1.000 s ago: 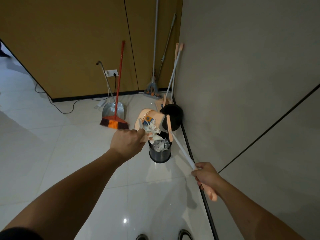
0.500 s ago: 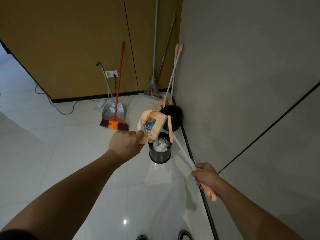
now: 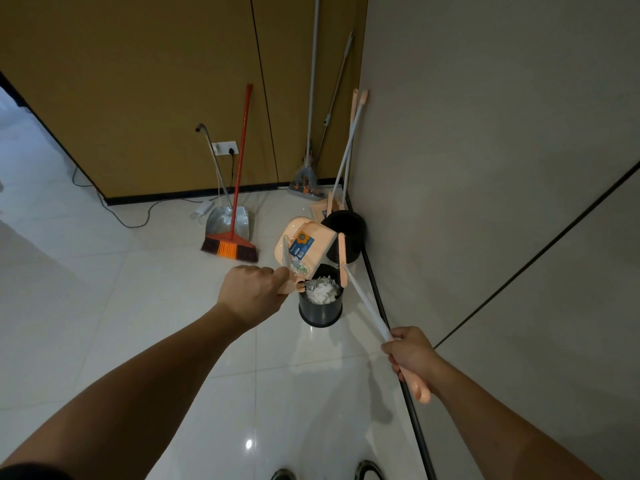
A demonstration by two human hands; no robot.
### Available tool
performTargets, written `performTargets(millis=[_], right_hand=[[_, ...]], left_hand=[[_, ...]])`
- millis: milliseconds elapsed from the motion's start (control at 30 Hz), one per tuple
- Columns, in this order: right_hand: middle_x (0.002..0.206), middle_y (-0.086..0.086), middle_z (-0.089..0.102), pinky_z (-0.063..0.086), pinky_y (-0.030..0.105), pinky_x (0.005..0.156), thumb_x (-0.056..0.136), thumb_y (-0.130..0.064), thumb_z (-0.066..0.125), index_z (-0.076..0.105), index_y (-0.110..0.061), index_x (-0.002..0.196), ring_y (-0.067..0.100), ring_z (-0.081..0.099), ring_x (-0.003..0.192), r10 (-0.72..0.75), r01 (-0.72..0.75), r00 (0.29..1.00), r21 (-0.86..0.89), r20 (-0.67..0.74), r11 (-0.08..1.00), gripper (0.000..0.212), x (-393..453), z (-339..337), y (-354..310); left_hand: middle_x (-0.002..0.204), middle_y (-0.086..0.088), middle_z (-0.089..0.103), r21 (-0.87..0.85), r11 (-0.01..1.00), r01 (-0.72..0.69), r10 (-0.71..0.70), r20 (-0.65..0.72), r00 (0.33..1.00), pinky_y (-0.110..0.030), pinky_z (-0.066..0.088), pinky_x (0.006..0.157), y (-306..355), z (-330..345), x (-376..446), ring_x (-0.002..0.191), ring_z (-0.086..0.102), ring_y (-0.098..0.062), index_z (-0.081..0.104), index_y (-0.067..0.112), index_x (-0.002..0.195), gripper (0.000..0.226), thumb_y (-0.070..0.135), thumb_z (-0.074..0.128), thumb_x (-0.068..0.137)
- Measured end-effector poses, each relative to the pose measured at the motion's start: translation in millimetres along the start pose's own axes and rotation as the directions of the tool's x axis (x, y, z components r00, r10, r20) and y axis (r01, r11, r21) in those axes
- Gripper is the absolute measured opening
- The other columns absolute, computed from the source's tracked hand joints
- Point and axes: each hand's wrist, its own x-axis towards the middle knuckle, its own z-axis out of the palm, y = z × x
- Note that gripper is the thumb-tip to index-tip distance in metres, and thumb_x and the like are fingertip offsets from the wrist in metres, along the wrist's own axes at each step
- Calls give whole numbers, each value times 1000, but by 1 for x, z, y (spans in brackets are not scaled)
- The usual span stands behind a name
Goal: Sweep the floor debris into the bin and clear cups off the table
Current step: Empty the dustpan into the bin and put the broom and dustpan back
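Left hand (image 3: pixel 251 294) curled round the peach handle of a dustpan (image 3: pixel 304 247), gripping it. Dustpan tipped up over the dark bin (image 3: pixel 320 308), its open edge down at the bin's rim, a blue label showing on its pan, a few scraps lying at its lower lip. Bin standing upright on the pale tiled floor (image 3: pixel 104 289), just beside the wall's black skirting, filled near the top with white crumpled paper (image 3: pixel 322 291). Right hand (image 3: pixel 410 353) closed round the white shaft of a broom (image 3: pixel 367 308), just above its peach end grip; shaft slanting up toward the bin, its peach head close by the rim. Behind, a second black bin (image 3: pixel 346 233) against the wall. Further left, a red broom (image 3: pixel 239 188) leaning on the brown wall with a metal dustpan (image 3: pixel 228 221) behind it. More long-handled tools propped in the corner (image 3: pixel 311 116). Cups and table out of view. Shoe tips at the bottom edge.
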Motion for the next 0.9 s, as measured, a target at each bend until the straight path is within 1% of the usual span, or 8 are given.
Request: performTargets(millis=[67,167,233,433,533,667,800,900], right_hand=[[59,9,47,36,23,42,89,1,57,63,2,103,16,42,40,-6,6,1000,1,2,1000,15,-1,0,0],[59,10,48,36,23,41,89,1,57,61,5,105,17,43,41,9,-9,1000,-7,-5,1000,17,-2,1,1],[61,10,48,36,23,41,89,2,57,60,7,107,17,43,42,13,-13,1000,-6,-7,1000,19,-4,1,2],[61,10,48,36,23,41,88,2,58,62,5,107,16,44,40,15,-15,1000,-1,-11,1000,19,-9,-3,4],[63,11,49,38,23,42,89,1,58,62,4,107,16,45,41,6,-6,1000,-4,-11,1000,18,-12,-3,2],[65,11,49,36,22,41,89,1,57,59,1,111,16,43,41,-6,6,1000,-4,-20,1000,22,-17,-5,1],[66,12,49,36,20,39,90,0,57,57,-3,107,17,44,42,-34,34,999,-24,-9,999,18,-21,-7,-7],[66,11,48,36,20,39,89,-1,58,59,1,111,16,43,43,-58,58,998,-40,-1,998,22,-25,-8,-15]], left_hand=[[50,-2,54,-10,1000,10,-10,-25,1000,-18,34,47,0,-2,2,40,29,-11,64,9,78,30,29,86,73],[48,-1,51,-11,1000,-18,18,16,1000,-18,39,44,2,-5,0,36,32,-12,63,10,77,31,29,87,73],[46,0,48,1,998,-60,60,59,996,-18,37,42,4,-4,-2,35,29,-12,63,11,76,31,28,89,71],[46,0,48,31,998,-57,56,35,998,-18,30,45,4,-10,-1,38,25,-11,61,11,75,32,26,89,69],[47,0,50,54,997,-62,61,20,998,-18,32,45,1,-11,-3,34,31,-13,61,11,73,33,27,89,69],[51,-2,56,70,997,32,-30,-28,999,-20,36,45,-2,-12,-4,35,48,-18,62,10,74,33,29,88,71],[53,-4,58,82,989,126,-122,-43,992,-22,42,42,-3,-18,-6,37,50,-19,64,10,78,33,30,89,71],[52,-2,53,101,959,264,-259,-54,964,-20,34,45,-5,-25,-6,39,43,-17,62,11,78,30,32,85,76]])
